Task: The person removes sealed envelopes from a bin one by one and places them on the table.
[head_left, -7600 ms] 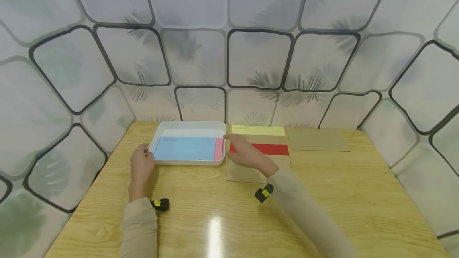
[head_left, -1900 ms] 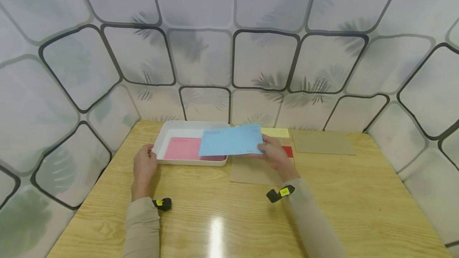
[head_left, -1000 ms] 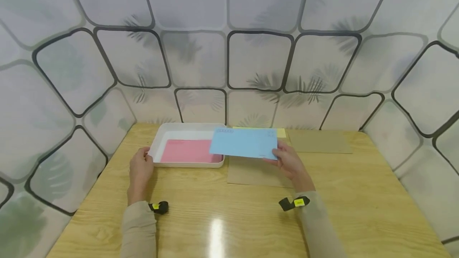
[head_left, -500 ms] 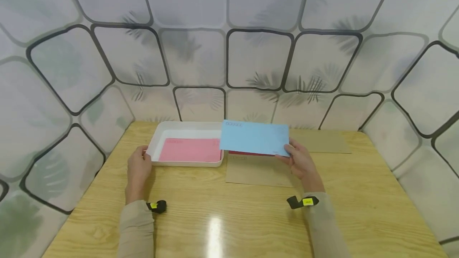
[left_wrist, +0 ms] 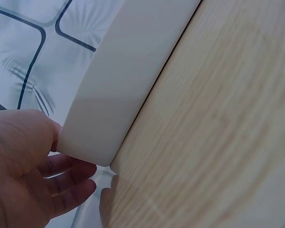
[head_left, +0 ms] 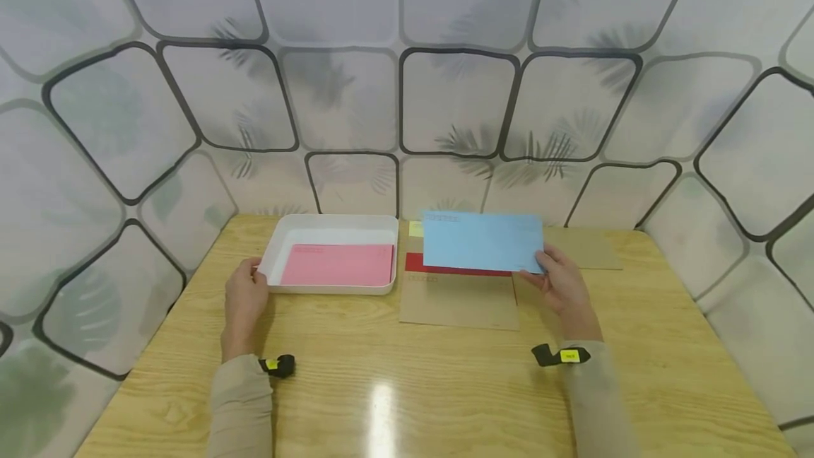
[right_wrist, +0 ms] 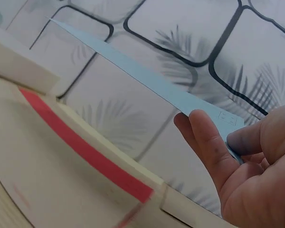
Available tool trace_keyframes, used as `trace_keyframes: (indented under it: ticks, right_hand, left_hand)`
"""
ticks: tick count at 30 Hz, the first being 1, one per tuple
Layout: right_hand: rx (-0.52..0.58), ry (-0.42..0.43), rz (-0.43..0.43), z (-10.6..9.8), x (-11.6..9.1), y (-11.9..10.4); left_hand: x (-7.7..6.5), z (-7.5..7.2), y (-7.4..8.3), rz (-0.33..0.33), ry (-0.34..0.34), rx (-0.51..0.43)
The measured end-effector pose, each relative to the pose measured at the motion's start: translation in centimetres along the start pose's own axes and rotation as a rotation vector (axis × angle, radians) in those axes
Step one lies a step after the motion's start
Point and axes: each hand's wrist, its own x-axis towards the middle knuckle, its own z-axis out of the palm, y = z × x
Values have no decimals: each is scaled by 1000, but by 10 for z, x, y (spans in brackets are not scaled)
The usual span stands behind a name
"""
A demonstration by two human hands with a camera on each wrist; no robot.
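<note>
A wooden table [head_left: 381, 348] — pale, grainy, with a streak of glare — bears a white tray [head_left: 331, 290], a spread of overlapping envelopes [head_left: 458, 302] beside it, and a brown sheet [head_left: 588, 249] farther right.

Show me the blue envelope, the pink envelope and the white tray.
Blue envelope [head_left: 483, 242], head view: middle of its front.
Pink envelope [head_left: 337, 265], head view: middle of its face.
White tray [head_left: 343, 237], head view: its bare inside floor.

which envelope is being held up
The light blue envelope, pinched at its right end by the right hand; the pink envelope lies in the white tray, and the front brown envelope lies flat.
</note>
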Motion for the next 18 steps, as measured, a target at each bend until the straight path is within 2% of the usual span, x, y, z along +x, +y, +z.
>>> trace_keyframes:
  ticks: [3,9,13,16,18]
  right_hand:
    - [21,7,-8,-18,-4,-5]
    - [181,4,-43,-49,-13,-27]
    - [252,40,-63,-69,-19,-44]
    - [264,79,-59,-84,-24,-51]
    - [235,88,-54,-95,-27,-54]
  left_hand:
    - [0,0,0,2,-4,1]
    - [0,-2,1,5,-8,0]
    - [-1,-1,1,17,-11,-3]
    - [-1,-1,1,22,-6,-6]
    - [-1,0,1,27,-2,-4]
